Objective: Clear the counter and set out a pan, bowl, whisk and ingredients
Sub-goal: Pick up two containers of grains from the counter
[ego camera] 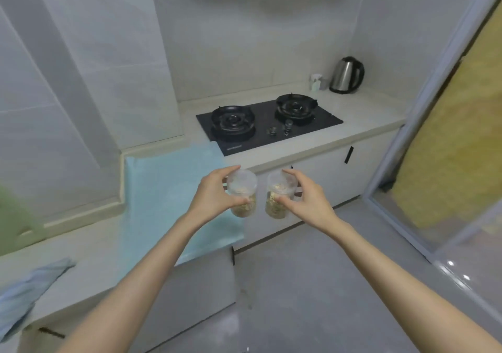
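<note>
Gripping the left clear lidded plastic jar of tan dried bits (242, 192), your left hand (214, 193) curls round its side; your right hand (308, 201) clasps the matching right jar (277, 199) just beside it. Both hang before the pale desk (366, 124), the light blue cloth (163, 184) beneath your left hand.

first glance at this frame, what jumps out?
Two clear lidded jars of tan dried pieces, held side by side at centre frame: the left jar in the left hand, the right jar in the right hand. Behind them a black two-burner gas hob sits in the pale counter, with a steel kettle in the far right corner. A light blue cloth covers the counter left of the hob.
</note>
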